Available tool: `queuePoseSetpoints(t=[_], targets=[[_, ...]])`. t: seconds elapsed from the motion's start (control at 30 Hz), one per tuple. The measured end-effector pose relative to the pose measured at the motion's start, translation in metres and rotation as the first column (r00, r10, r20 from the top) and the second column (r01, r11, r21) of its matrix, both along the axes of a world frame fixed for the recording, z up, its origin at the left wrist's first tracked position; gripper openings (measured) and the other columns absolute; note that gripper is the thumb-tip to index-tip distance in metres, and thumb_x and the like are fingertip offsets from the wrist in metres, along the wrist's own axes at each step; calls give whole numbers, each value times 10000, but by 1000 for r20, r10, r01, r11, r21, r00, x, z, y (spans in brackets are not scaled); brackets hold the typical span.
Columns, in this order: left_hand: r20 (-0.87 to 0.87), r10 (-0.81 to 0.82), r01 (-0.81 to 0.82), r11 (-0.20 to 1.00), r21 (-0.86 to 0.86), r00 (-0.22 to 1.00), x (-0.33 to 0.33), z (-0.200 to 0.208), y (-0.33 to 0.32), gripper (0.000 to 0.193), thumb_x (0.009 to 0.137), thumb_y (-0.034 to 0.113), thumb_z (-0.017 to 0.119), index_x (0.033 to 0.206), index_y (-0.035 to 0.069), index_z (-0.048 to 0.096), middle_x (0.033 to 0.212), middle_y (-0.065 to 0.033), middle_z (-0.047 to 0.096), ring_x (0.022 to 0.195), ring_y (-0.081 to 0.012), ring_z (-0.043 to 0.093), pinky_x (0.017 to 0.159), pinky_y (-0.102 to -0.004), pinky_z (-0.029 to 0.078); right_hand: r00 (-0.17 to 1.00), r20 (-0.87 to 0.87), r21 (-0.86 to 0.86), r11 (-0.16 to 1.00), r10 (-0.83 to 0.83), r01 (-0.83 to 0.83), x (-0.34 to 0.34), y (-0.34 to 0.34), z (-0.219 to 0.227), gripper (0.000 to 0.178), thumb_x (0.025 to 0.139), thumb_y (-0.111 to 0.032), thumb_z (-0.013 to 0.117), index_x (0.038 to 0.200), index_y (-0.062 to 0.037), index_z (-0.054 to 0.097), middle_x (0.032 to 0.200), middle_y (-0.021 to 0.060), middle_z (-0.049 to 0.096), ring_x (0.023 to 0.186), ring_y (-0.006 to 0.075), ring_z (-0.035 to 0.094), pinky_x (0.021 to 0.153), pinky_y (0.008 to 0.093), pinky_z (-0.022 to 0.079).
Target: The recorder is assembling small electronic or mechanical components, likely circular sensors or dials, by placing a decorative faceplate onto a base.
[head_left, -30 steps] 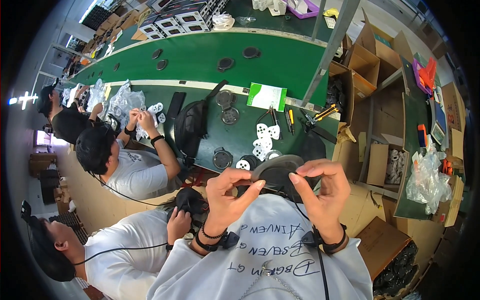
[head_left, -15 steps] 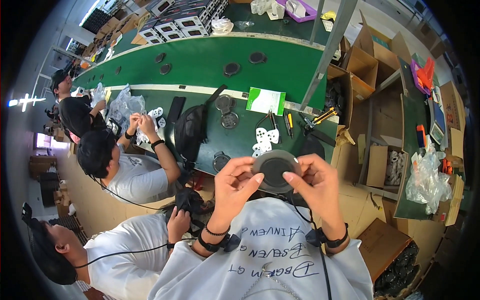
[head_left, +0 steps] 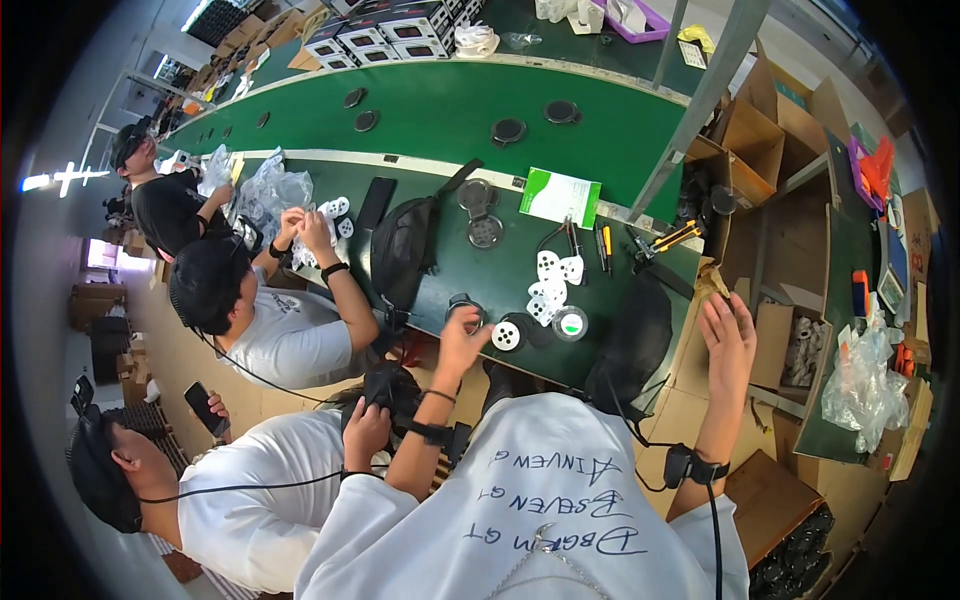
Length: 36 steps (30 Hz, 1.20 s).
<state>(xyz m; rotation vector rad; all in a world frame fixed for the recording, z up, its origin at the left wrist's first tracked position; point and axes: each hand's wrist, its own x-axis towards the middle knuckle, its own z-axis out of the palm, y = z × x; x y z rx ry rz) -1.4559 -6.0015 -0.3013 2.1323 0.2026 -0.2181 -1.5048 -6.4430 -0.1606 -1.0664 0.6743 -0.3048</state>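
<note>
My left hand (head_left: 462, 342) is at the front edge of the green table, fingers apart, beside a dark round piece (head_left: 464, 304). The fingertips overlap its near side; whether they touch it is unclear. My right hand (head_left: 728, 338) is raised off the table's right end, fingers spread and nothing in it. Between my hands lie a white disc with black holes (head_left: 506, 336), a round piece with a green and white centre (head_left: 570, 323) and several white perforated cut-outs (head_left: 548, 292). A dark round piece (head_left: 722, 200) shows by the cardboard box (head_left: 752, 140); whether it is airborne is unclear.
A black bag (head_left: 404, 250), a paired round case (head_left: 481, 212), a green-white leaflet (head_left: 560, 198) and yellow-handled tools (head_left: 676, 236) lie on the table. Dark discs (head_left: 508, 131) sit on the green belt beyond. Co-workers (head_left: 265, 315) are at my left, one holding a phone (head_left: 207, 408).
The grey round piece has left both my hands. My right hand has swung right and opened; my left has moved to the dark piece at the table edge. A co-worker's phone has appeared.
</note>
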Motion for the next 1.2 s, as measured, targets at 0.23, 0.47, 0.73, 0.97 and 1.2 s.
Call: queuePoseSetpoints(t=[0.23,0.47,0.73,0.97,1.2], targets=[[124,-262,182,876,447,957,-18,-33,-32,540,734,145,840,1227,61,637,1295,-162,520,1138,-391,541,999,-461,455,999,19,-61,997,46,-45,-3,31,28,480,968,-132,653,1377,-1,437,1257,182,642,1091,223,643,918,360,541],[254,-154,79,956,284,955,-5,-7,-29,280,879,90,701,1155,56,669,1039,-138,648,939,-349,630,856,-408,519,980,69,-219,961,185,-166,7,55,48,327,935,-29,653,1251,2,573,1133,118,692,969,154,664,832,297,561],[-38,-274,211,816,-539,961,-8,211,-73,308,1017,90,551,1302,-15,603,1003,-46,683,734,-59,614,598,-207,508,690,84,-227,688,719,-689,8,131,83,268,889,26,717,1153,54,681,1039,102,726,903,114,677,782,240,562],[96,-336,330,760,-560,937,-24,263,-100,420,1021,89,548,1433,32,493,957,-25,620,743,-65,601,592,-211,527,622,267,49,634,736,-772,4,139,92,277,909,59,679,1185,78,661,1045,155,735,916,167,718,801,278,600],[-10,-381,279,695,-663,925,-27,270,-100,462,1014,79,559,1458,28,443,929,-18,608,688,-35,539,567,-182,448,628,329,79,643,705,-762,-4,137,89,285,908,68,678,1192,77,659,1059,174,732,923,202,724,797,297,610]])
